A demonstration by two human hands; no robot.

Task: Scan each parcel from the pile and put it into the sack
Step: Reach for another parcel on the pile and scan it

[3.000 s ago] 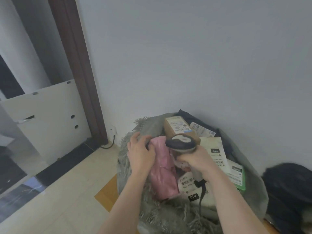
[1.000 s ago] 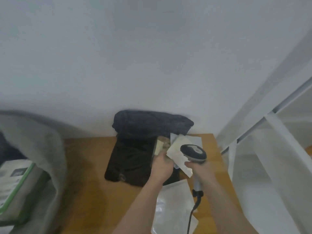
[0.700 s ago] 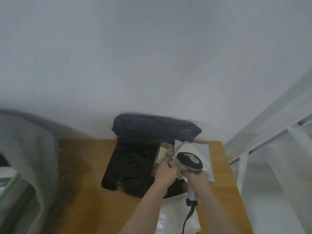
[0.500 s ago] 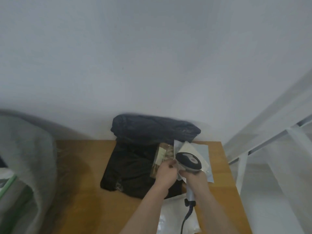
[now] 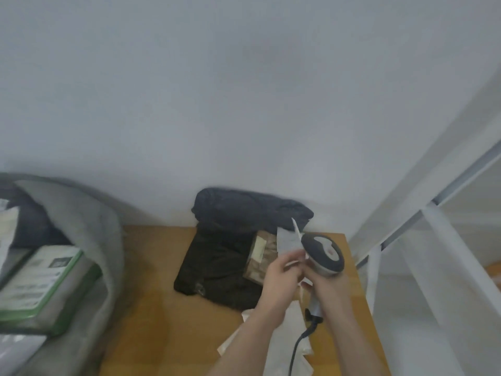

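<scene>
The left hand point(image 5: 282, 278) now pinches a thin white parcel point(image 5: 288, 241) in curled fingers, lifted edge-on above the wooden surface point(image 5: 151, 294); half a second ago it lay flatter. The right hand point(image 5: 329, 287) grips the scanner point(image 5: 324, 253), fingers wrapped round its handle, head just beside the parcel. The view has swung left, so the grey sack point(image 5: 81, 213) with its green-edged parcel point(image 5: 40, 278) shows again. Black bags point(image 5: 225, 256) lie behind.
</scene>
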